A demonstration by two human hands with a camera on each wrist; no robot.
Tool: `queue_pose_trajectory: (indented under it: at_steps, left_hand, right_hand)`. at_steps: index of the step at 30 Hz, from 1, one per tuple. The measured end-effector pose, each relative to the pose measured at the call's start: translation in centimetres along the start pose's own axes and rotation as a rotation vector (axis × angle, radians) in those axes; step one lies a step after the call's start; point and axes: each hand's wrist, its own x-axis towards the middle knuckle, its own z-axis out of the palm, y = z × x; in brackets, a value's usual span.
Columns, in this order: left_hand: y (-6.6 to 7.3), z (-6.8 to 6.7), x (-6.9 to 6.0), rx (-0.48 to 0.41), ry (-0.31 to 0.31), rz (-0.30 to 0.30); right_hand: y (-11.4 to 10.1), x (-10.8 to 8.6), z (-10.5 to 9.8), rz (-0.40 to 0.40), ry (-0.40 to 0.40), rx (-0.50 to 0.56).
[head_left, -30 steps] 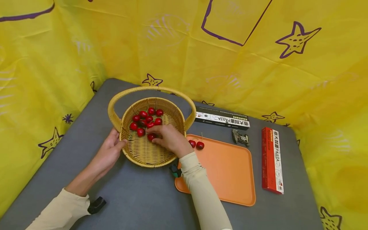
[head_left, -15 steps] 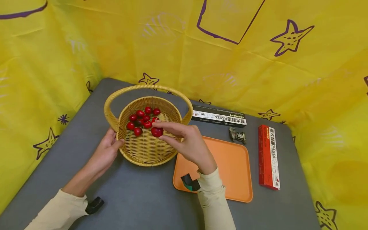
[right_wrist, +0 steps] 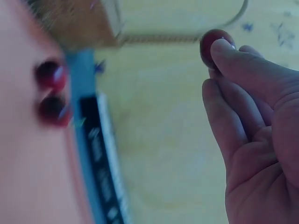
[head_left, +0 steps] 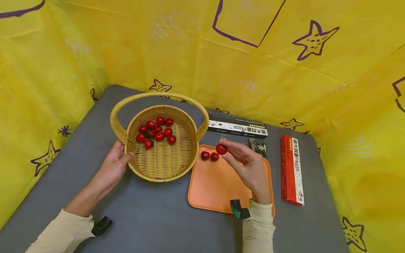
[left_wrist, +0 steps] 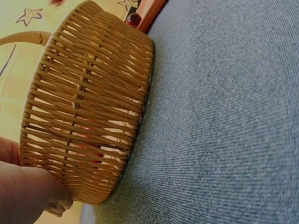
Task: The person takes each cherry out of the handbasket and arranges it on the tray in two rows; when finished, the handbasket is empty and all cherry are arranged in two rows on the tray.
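Observation:
A wicker basket [head_left: 161, 168] with a tall handle stands at the left, several red cherries [head_left: 168, 131] lying in its upper left part. The left hand [head_left: 109, 168] grips its left rim; in the left wrist view the thumb and fingers [left_wrist: 32, 191] hold the woven wall [left_wrist: 84, 107]. Above the orange tray [head_left: 205, 189], the right hand [head_left: 250, 168] pinches one cherry [head_left: 221, 149] between thumb and fingers, its stem upward. Two more cherries [head_left: 205, 155] rest on the tray's upper left; the right wrist view shows them blurred [right_wrist: 52, 109].
Behind the tray lies a black and white pasta box [head_left: 237, 126], with a small dark patterned object [head_left: 258, 147] in front of it. A red pasta box [head_left: 291, 170] lies right of the tray. Yellow patterned cloth [head_left: 190, 52] hangs around the grey table [head_left: 158, 218].
The right hand has lifted a cherry out of the basket and moved right, over the tray. The left hand keeps its grip on the rim. The whole head view has shifted slightly.

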Motion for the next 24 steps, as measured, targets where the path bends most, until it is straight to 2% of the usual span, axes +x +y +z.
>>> queue_pose_trajectory:
  at_steps: [6, 14, 21, 24]
  left_hand:
    - [0.0, -0.1, 0.0, 0.005, -0.006, 0.0]
    - [0.0, -0.1, 0.1, 0.009, -0.005, 0.001]
    - [0.1, -0.2, 0.0, 0.011, -0.005, 0.003]
    - [0.0, -0.2, 0.0, 0.008, -0.005, 0.008]
  right_hand:
    - [3.1, -2.1, -1.4, 0.123, 0.062, 0.0]
    - [5.7, -3.2, -1.4, 0.228, 0.058, 0.014]
    - [7.2, -3.5, -1.0, 0.339, 0.041, -0.109]
    - [7.5, -3.5, -1.0, 0.355, 0.039, -0.14]
